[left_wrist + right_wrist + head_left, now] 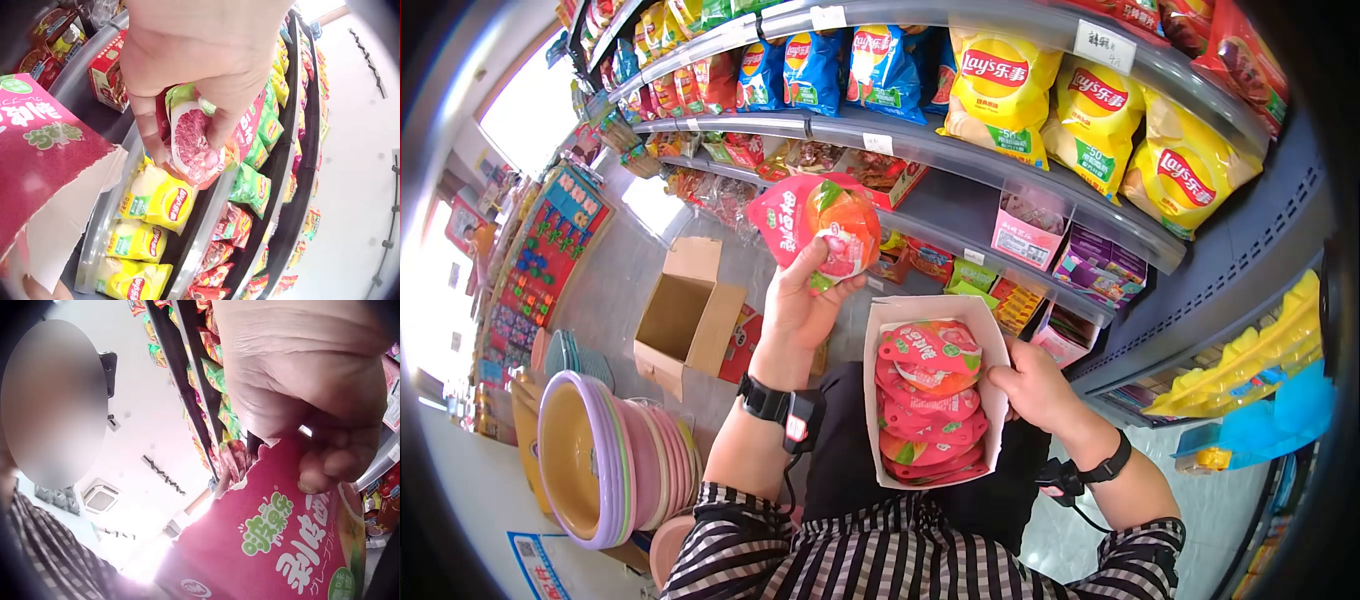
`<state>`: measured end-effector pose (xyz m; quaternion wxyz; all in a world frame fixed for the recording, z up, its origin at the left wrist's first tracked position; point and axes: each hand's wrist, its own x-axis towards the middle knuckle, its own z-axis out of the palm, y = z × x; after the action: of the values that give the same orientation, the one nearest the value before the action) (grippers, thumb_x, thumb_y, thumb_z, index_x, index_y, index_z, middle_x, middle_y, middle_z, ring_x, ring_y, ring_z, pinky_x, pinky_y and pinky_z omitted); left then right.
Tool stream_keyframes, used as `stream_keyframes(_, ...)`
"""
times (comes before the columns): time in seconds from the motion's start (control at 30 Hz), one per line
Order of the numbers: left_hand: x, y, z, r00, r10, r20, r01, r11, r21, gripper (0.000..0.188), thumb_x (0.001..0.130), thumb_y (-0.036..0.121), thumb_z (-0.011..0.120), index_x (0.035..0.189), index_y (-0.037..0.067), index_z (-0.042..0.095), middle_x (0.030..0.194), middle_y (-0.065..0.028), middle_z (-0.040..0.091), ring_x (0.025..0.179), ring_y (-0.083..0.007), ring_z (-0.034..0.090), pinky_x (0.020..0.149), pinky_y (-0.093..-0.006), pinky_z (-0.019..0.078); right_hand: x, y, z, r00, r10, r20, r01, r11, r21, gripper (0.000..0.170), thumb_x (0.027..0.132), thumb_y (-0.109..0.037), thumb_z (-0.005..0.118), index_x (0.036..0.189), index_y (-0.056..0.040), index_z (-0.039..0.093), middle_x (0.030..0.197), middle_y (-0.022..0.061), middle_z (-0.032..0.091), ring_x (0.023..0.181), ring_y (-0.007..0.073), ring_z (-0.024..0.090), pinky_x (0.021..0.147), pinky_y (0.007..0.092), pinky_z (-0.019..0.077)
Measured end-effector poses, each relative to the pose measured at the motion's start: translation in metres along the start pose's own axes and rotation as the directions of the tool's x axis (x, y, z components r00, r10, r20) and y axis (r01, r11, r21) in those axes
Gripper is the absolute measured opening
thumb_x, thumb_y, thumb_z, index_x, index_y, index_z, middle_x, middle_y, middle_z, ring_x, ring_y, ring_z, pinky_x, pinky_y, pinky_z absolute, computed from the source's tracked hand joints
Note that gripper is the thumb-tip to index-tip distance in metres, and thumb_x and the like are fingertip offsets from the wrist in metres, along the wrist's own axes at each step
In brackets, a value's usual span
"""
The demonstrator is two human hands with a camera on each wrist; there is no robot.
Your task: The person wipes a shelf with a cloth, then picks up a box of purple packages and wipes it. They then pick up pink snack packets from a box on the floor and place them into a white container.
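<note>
My left hand (805, 305) pinches a red candy bag (820, 225) with grapefruit pictures, raised in front of the lower shelf. The left wrist view shows thumb and fingers around the bag's (199, 147) edge. My right hand (1040, 385) grips the right wall of an open carton (997, 425), which stands over my lap. Several matching red bags (930, 400) lie stacked inside it. In the right wrist view, the carton's outer side (262, 531) is pink-red with a torn upper edge, and the fingers (337, 465) curl against it.
Shelves ahead hold yellow chip bags (1000, 90), blue chip bags (815, 72) and small boxes (1030, 225). An opened cardboard box (685, 315) sits on the floor at left. Nested plastic basins (585, 455) stand near it. A yellow plastic rack (1250, 350) is at right.
</note>
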<state>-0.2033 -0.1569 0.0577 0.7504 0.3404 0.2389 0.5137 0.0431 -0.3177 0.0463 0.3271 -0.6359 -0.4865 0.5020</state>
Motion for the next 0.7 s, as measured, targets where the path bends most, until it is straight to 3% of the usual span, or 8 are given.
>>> stream_keyframes(0.07, 0.022, -0.009, 0.002, 0.996, -0.018, -0.086, 0.018, 1.0, 0.0, 0.035, 0.093, 0.021, 0.058, 0.123, 0.003, 0.054, 0.118, -0.0107, 0.063, 0.098, -0.0277, 0.065, 0.075, -0.0396, 0.0542, 0.021, 0.021, -0.005, 0.993, -0.117, 0.004, 0.116, 0.975, -0.189, 0.035, 0.08, -0.01, 0.05, 0.11, 0.0056, 0.057, 0.07, 0.0229, 0.064, 0.055, 0.0306, 0.066, 0.052, 0.0414, 0.0523)
stream_keyframes(0.1, 0.03, -0.008, 0.004, 0.999, -0.024, -0.03, 0.024, 1.0, -0.01, 0.037, 0.092, 0.018, 0.058, 0.125, 0.004, 0.052, 0.119, -0.011, 0.062, 0.098, -0.0274, 0.066, 0.073, -0.0406, 0.0558, 0.026, 0.014, -0.007, 0.942, -0.332, -0.049, 0.311, 0.918, -0.247, 0.034, 0.079, -0.009, 0.049, 0.109, 0.0046, 0.058, 0.067, 0.0208, 0.063, 0.053, 0.03, 0.065, 0.05, 0.0414, 0.0519)
stream_keyframes(0.17, 0.052, -0.01, -0.001, 0.999, -0.02, -0.035, 0.021, 1.0, 0.019, 0.038, 0.091, 0.016, 0.059, 0.126, 0.005, 0.05, 0.116, -0.0113, 0.063, 0.096, -0.0271, 0.066, 0.071, -0.042, 0.0571, 0.048, 0.006, -0.015, 0.991, -0.137, -0.001, 0.137, 0.989, -0.06, 0.034, 0.079, -0.009, 0.049, 0.11, 0.0041, 0.057, 0.067, 0.0195, 0.064, 0.051, 0.0282, 0.065, 0.048, 0.0396, 0.0512)
stream_keyframes(0.27, 0.087, -0.017, -0.031, 0.997, -0.082, 0.014, 0.081, 0.995, 0.061, 0.038, 0.09, 0.015, 0.061, 0.125, 0.006, 0.05, 0.113, -0.0117, 0.064, 0.095, -0.0267, 0.067, 0.07, -0.043, 0.0581, 0.081, 0.001, -0.027, 0.999, 0.041, 0.033, -0.04, 0.999, -0.028, 0.033, 0.08, -0.009, 0.049, 0.11, 0.0049, 0.056, 0.068, 0.0167, 0.064, 0.051, 0.0252, 0.065, 0.046, 0.0361, 0.0509)
stream_keyframes(0.57, 0.15, -0.017, -0.056, 0.985, -0.144, -0.095, 0.152, 0.985, 0.081, 0.038, 0.088, 0.013, 0.063, 0.123, 0.005, 0.051, 0.113, -0.0116, 0.064, 0.096, -0.0254, 0.066, 0.072, -0.0434, 0.0572, 0.138, 0.022, -0.051, 0.996, 0.088, 0.029, -0.086, 0.995, -0.053, 0.033, 0.081, -0.008, 0.05, 0.11, 0.0065, 0.054, 0.078, 0.0205, 0.064, 0.055, 0.027, 0.066, 0.047, 0.0349, 0.0517)
stream_keyframes(0.63, 0.15, -0.014, -0.055, 0.991, -0.107, -0.081, 0.114, 0.989, 0.094, 0.04, 0.087, 0.014, 0.064, 0.124, 0.005, 0.051, 0.114, -0.0116, 0.064, 0.096, -0.0253, 0.066, 0.072, -0.0435, 0.0571, 0.141, 0.021, -0.051, 0.987, -0.161, -0.002, 0.154, 0.947, -0.281, 0.034, 0.08, -0.009, 0.05, 0.111, 0.0052, 0.054, 0.08, 0.0227, 0.064, 0.056, 0.0277, 0.066, 0.05, 0.0358, 0.052)
stream_keyframes(0.67, 0.147, -0.013, -0.052, 0.988, -0.08, -0.128, 0.096, 0.988, 0.118, 0.039, 0.088, 0.014, 0.064, 0.123, 0.004, 0.052, 0.113, -0.0117, 0.064, 0.097, -0.0254, 0.066, 0.073, -0.0433, 0.0572, 0.137, 0.014, -0.053, 0.998, 0.046, 0.044, -0.038, 0.985, -0.165, 0.037, 0.08, -0.01, 0.051, 0.114, 0.0038, 0.054, 0.083, 0.0257, 0.064, 0.061, 0.0328, 0.066, 0.058, 0.0402, 0.0524)
stream_keyframes(0.7, 0.141, -0.01, -0.052, 0.989, -0.073, -0.128, 0.088, 0.989, 0.115, 0.039, 0.088, 0.014, 0.064, 0.123, 0.004, 0.052, 0.113, -0.0117, 0.064, 0.097, -0.0254, 0.066, 0.073, -0.0433, 0.0572, 0.138, 0.017, -0.047, 0.998, 0.041, 0.045, -0.033, 0.985, -0.172, 0.037, 0.08, -0.01, 0.051, 0.114, 0.0038, 0.054, 0.083, 0.0257, 0.064, 0.061, 0.0328, 0.066, 0.058, 0.0402, 0.0524)
